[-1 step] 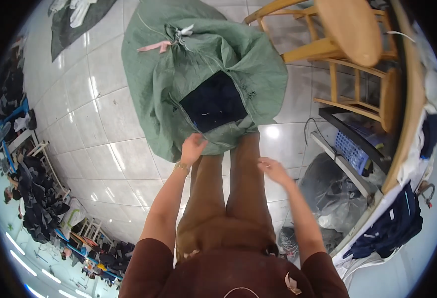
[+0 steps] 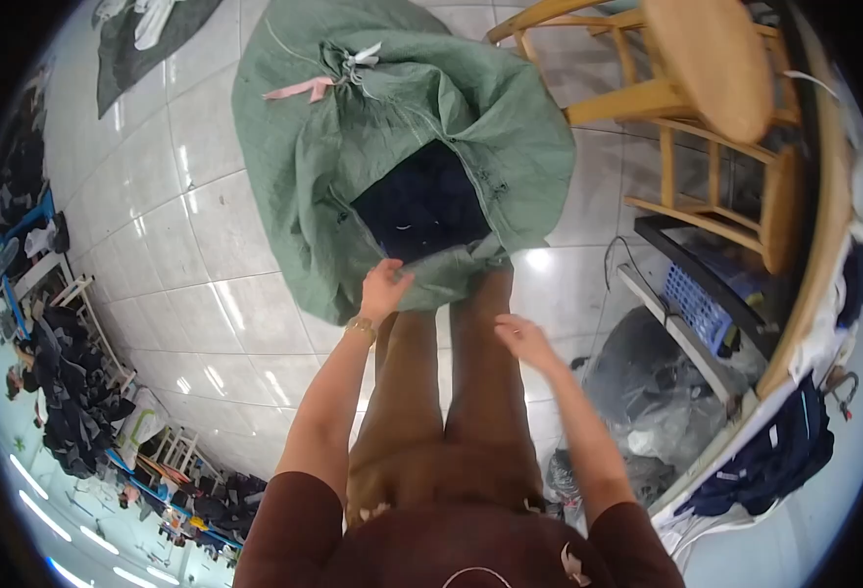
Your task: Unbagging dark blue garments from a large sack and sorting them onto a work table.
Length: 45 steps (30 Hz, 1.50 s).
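Left fingers [image 2: 386, 272] at sack's [image 2: 289, 167] edge; tiled floor [image 2: 162, 260] leftward

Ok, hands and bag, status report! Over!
Left hand at near edge of green bag, grip unclear. Right hand apart from bag, looks empty. Wooden stools beside bag, right side.

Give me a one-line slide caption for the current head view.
Left hand at the near edge of a green sack with dark cloth showing; right hand apart from it.
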Available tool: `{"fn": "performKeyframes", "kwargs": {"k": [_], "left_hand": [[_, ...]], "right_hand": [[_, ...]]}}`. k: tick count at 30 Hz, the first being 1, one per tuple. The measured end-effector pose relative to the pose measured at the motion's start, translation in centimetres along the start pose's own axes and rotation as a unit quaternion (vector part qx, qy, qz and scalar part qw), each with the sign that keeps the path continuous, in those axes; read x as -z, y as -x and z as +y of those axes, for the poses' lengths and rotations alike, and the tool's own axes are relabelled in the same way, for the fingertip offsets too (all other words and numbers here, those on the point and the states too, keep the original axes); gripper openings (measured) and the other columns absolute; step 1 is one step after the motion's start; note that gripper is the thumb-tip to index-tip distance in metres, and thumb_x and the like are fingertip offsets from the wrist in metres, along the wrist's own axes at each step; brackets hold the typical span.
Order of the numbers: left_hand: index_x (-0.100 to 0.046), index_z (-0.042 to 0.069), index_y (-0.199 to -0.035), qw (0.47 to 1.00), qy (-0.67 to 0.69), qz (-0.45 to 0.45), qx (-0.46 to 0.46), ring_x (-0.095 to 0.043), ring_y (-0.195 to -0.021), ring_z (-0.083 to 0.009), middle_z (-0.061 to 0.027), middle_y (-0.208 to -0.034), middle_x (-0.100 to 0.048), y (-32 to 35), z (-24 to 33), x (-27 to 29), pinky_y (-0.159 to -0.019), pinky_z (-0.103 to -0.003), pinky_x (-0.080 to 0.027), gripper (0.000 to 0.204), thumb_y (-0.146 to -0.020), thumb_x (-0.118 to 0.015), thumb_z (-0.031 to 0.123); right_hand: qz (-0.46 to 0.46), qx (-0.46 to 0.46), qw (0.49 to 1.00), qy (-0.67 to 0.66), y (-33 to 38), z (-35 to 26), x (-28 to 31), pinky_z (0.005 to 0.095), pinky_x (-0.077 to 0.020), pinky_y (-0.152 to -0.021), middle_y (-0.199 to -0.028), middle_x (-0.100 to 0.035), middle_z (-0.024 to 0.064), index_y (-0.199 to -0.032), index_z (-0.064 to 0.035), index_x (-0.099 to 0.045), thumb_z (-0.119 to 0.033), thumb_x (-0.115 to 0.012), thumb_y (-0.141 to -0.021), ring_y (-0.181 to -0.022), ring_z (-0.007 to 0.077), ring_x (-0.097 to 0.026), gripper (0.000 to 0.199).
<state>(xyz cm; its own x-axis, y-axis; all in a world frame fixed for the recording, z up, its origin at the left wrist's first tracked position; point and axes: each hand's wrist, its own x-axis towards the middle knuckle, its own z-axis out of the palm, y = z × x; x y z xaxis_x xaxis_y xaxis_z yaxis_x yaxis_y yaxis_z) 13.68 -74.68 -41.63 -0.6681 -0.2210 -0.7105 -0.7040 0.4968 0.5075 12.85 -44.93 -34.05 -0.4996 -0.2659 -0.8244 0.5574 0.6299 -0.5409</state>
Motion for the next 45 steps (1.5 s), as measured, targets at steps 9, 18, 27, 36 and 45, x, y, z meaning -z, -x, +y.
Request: {"fn": "performKeyframes", "kwargs": {"k": [9, 18, 27, 36, 45], "left_hand": [[0.002, 0.017, -0.138, 0.786, 0.34, 0.17, 0.488, -0.044, -0.109, -0.0402, -0.0168, -0.137, -0.024, -18.9, -0.2, -12.1, -0.088, -0.05, -0.041, 0.111, -0.063, -0.076, 0.042], [-0.044, 0.0, -0.122, 0.766, 0.346, 0.388, 0.379, -0.054, -0.1, -0.0298, -0.0207, -0.119, -0.049, -18.0, -5.7, -12.8, -0.084, -0.035, -0.046, 0.061, -0.069, -0.065, 0.023], [-0.039, 0.001, -0.122, 0.837, 0.471, 0.047, 0.275, -0.057, -0.095, -0.0269, -0.0159, -0.109, -0.053, 1.4, -2.1, 1.3, -0.082, -0.039, -0.049, 0.042, -0.081, -0.046, 0.01], [-0.04, 0.001, -0.124, 0.854, 0.491, -0.129, 0.111, -0.055, -0.099, -0.0219, -0.0122, -0.114, -0.053, 20.6, 11.8, 14.9, -0.088, -0.033, -0.045, 0.052, -0.073, -0.051, 0.001], [-0.048, -0.002, -0.116, 0.729, 0.63, -0.267, 0.022, -0.057, -0.099, -0.0292, -0.0172, -0.112, -0.056, 21.1, 15.4, 23.5, -0.089, -0.039, -0.045, 0.044, -0.084, -0.051, 0.027]], "right_hand": [[-0.112, -0.218, 0.861, -0.445, -7.5, 5.7, -10.3, 0.0283, -0.0496, -0.072, -0.103, -0.058, 0.01, -0.115, -0.0052, -0.05, -0.027, -0.048, -0.09, -0.088, 0.0187, -0.06, 0.033], [-0.063, -0.212, 0.864, -0.452, -7.2, 6.9, -9.2, 0.0257, -0.0473, -0.068, -0.099, -0.06, 0.0079, -0.113, -0.0056, -0.051, -0.025, -0.044, -0.092, -0.081, 0.0141, -0.059, 0.03], [-0.022, -0.153, 0.889, -0.431, -1.0, 3.8, -8.4, 0.0254, -0.047, -0.063, -0.094, -0.06, 0.0083, -0.109, -0.0062, -0.053, -0.02, -0.046, -0.09, -0.076, 0.0144, -0.06, 0.024], [0.264, 0.249, 0.925, 0.107, 3.7, -13.0, -3.3, 0.0391, -0.0405, -0.088, -0.124, -0.04, 0.0217, -0.126, -0.0068, -0.038, -0.016, -0.074, -0.063, -0.111, 0.0351, -0.044, 0.073], [-0.127, 0.169, 0.908, -0.363, 14.1, -24.1, 9.3, 0.0263, -0.0509, -0.075, -0.092, -0.064, 0.0101, -0.1, 0.0045, -0.058, -0.009, -0.053, -0.081, -0.08, 0.016, -0.063, 0.024]]}}
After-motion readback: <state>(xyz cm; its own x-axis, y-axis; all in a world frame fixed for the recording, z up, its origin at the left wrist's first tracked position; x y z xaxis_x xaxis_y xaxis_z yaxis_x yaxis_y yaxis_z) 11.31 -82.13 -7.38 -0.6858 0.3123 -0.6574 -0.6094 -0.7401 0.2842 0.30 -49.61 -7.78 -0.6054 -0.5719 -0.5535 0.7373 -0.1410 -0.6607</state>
